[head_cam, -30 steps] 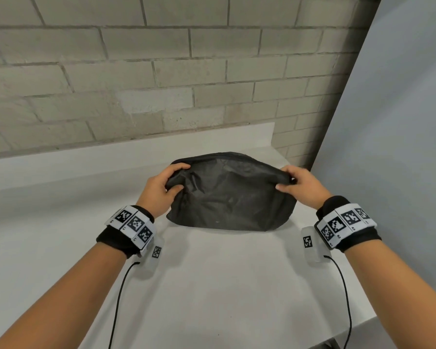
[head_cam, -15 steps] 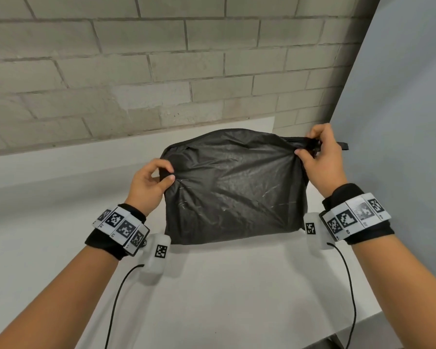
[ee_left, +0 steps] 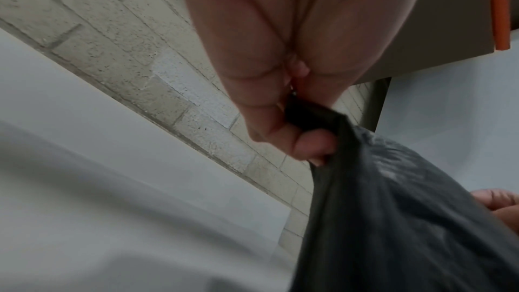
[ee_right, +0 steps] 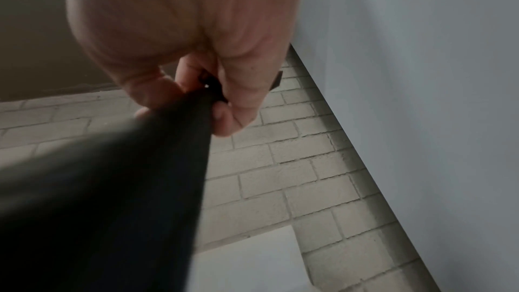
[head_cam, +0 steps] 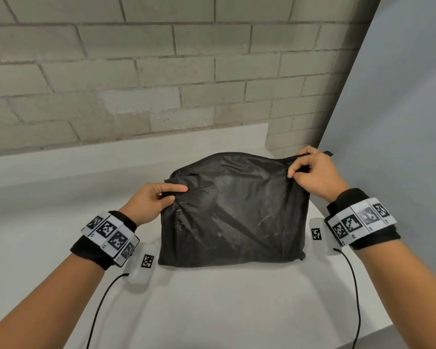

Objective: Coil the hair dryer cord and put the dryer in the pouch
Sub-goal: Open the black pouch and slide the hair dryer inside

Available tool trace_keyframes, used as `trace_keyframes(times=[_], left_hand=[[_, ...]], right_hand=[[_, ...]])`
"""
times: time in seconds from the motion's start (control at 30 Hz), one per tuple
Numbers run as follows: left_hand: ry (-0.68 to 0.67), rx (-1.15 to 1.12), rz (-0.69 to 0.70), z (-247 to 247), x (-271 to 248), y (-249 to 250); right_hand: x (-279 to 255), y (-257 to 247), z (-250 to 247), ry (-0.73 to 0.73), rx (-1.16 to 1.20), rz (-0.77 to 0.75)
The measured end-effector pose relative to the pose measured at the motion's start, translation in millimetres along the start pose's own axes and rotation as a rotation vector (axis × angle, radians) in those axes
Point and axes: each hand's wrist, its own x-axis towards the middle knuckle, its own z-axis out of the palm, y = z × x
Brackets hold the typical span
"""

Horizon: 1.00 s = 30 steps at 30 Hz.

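A black fabric pouch (head_cam: 233, 212) stands upright on the white table (head_cam: 212, 311), bulging as if filled. My left hand (head_cam: 159, 197) pinches the pouch's upper left corner (ee_left: 309, 117). At the upper right corner my right hand (head_cam: 310, 170) pinches the fabric by the zip end, and a short black tab (head_cam: 326, 153) sticks out past the fingers. The right wrist view shows that same pinch on the dark fabric (ee_right: 179, 123). The hair dryer and its cord are not visible in any view.
A brick wall (head_cam: 161, 84) rises behind a white ledge (head_cam: 111, 157) at the back of the table. A pale blue-grey panel (head_cam: 401, 122) stands close on the right. The table's right front edge (head_cam: 363, 333) is near my right forearm. Thin black cables hang from both wrists.
The pouch has been raised from a slumped, lying shape to standing upright and stretched. My right hand moved up to the top right corner; my left hand shifted to the upper left corner.
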Motion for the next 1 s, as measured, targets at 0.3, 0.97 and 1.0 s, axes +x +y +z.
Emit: trace_keyframes(times=[0.3,0.97,1.0], left_hand=[[-0.102,0.203,-0.119,13,47,4],[-0.273,0.716,-0.329,13,187,-25],[-0.239,0.695,-0.323,12,191,-27]], right_hand=[[58,39,-16,-0.105,-0.175,-0.033],[202,120,55,-0.228,-0.164,0.048],[208,122,58,-0.234,-0.159,0.045]])
